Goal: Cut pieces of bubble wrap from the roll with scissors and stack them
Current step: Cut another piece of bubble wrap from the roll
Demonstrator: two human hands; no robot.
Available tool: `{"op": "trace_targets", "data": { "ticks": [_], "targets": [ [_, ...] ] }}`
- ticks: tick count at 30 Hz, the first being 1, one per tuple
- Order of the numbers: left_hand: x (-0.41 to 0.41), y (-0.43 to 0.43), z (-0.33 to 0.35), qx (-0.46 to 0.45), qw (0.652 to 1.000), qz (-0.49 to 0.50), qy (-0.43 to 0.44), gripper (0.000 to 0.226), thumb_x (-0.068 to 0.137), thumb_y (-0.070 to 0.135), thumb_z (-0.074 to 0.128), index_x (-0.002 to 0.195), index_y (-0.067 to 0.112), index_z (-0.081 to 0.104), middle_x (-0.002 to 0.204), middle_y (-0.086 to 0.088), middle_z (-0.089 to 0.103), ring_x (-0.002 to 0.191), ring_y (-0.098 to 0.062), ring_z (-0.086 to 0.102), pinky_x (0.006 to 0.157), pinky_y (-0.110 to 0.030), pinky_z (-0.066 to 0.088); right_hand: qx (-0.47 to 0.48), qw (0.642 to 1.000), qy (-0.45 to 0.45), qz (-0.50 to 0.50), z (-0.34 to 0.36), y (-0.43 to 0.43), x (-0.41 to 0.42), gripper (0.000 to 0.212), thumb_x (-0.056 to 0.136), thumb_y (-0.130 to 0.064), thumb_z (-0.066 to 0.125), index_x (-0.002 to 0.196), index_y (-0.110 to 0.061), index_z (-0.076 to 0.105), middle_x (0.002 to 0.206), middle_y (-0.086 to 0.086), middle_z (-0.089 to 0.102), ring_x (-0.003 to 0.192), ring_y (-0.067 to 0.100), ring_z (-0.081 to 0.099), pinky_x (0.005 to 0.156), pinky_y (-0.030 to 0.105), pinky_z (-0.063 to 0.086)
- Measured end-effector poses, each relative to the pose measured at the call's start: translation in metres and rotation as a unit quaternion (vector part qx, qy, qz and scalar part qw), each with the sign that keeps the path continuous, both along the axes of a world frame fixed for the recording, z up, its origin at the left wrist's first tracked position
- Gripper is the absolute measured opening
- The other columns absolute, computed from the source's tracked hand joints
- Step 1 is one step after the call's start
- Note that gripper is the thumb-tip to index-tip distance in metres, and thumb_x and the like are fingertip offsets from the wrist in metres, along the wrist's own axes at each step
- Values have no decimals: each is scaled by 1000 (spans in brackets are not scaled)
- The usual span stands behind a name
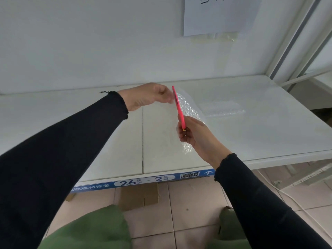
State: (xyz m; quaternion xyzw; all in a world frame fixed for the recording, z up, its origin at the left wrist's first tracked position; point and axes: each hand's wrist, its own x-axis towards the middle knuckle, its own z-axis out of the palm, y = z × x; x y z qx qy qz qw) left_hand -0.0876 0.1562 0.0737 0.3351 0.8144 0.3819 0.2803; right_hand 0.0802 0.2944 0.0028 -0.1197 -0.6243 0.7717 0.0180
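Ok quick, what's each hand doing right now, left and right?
Left hand: pinches the top edge of the bubble wrap.
Right hand: grips the pink scissors, which point upward.

Two hands show: one left hand (149, 96), one right hand (195, 135). There is one pair of scissors (178, 106), one held bubble wrap sheet (188, 106), one bubble wrap pile (222, 108) and one paper notice (221, 15).

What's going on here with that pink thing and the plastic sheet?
A person is cutting bubble wrap. The left hand pinches its far end and holds it up above the white shelf, while the right hand grips pink scissors set against the wrap. A few flat pieces lie on the shelf further right.
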Motion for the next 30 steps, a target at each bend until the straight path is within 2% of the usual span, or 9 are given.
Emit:
{"op": "trace_targets", "data": {
  "ticks": [2,5,7,11,13,19,22,25,30],
  "targets": [
    [1,2,-3,29,999,12,1,18,90,35,69,99,20,70,107,5,74,112,-13,64,116,-38,33,-8,1000,-2,4,0,2,1,26,97,-33,60,89,-9,54,75,6,55,64,18,48,65,30,44],
    [0,3,-8,60,998,27,-9,9,93,29,68,93,20,69,93,6,73,93,-11,62,110,-36,37,-19,1000,-6,15,1,3,1,28,90,-35,63,85,-10,54,75,7,55,64,19,48,66,31,44],
    [1,3,-10,54,998,28,-7,7,96,25,66,90,20,68,90,6,71,90,-10,61,98,-28,40,-33,999,-16,16,2,3,0,27,84,-38,64,82,-12,55,74,6,56,63,18,48,66,30,43],
    [9,3,-9,40,999,14,-7,15,98,17,62,84,21,65,86,3,67,83,-8,58,70,-3,42,-47,998,-29,12,4,3,-3,30,80,-43,65,78,-14,56,74,7,54,62,17,47,65,30,42],
    [11,2,-8,38,999,14,-9,15,98,16,61,84,20,64,86,2,66,82,-8,58,65,0,41,-56,998,-31,12,3,2,-4,31,80,-43,66,79,-14,56,75,7,54,62,17,47,65,30,41],
    [8,-3,-7,37,999,15,-4,11,98,18,62,101,10,69,88,2,67,88,-12,59,84,-16,42,-67,997,-13,22,2,4,-3,22,82,-31,63,76,-12,53,70,6,48,60,17,41,61,28,37],
    [8,-3,-8,36,999,4,-1,10,98,18,62,98,13,70,87,2,67,87,-13,58,95,-21,42,-59,998,-15,25,3,5,-4,20,85,-28,62,77,-13,53,69,6,47,61,17,40,61,28,37],
    [10,-2,-10,24,1000,-11,0,8,98,17,62,97,14,69,84,2,66,86,-13,57,95,-21,42,-67,997,-32,21,5,7,-6,23,92,-33,61,79,-15,55,70,5,47,62,16,41,63,27,37],
    [10,1,-12,23,1000,-14,1,8,97,12,62,100,10,69,83,2,66,85,-12,58,94,-24,44,-79,996,-32,16,6,6,-9,25,90,-35,63,75,-16,55,69,4,46,62,15,41,63,27,35]
  ]
}}
